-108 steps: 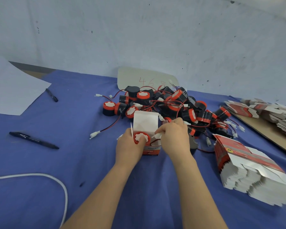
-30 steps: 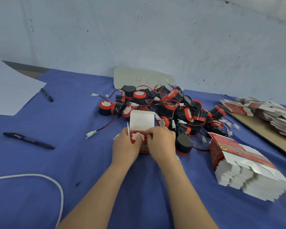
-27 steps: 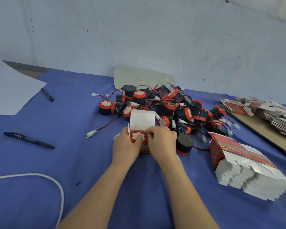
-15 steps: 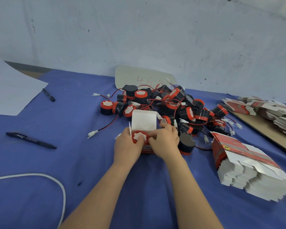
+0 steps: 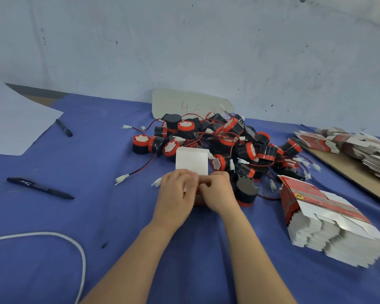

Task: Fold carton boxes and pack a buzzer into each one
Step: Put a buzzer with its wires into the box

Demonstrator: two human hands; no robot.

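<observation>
Gripping carton box [image 5: 197,200] at frame centre with left hand [image 5: 176,191] and right hand [image 5: 217,191], fingers [image 5: 190,177] curled over its opening, lid flap [image 5: 191,163] upright. Could trap a buzzer lead under the flaps, jamming the lid.

The pale card [image 5: 191,102] behind the buzzers [image 5: 228,137] bears a red handwritten "46"; the marks after it are hidden. Print on the flat cartons [image 5: 316,199] is too small to read.
</observation>
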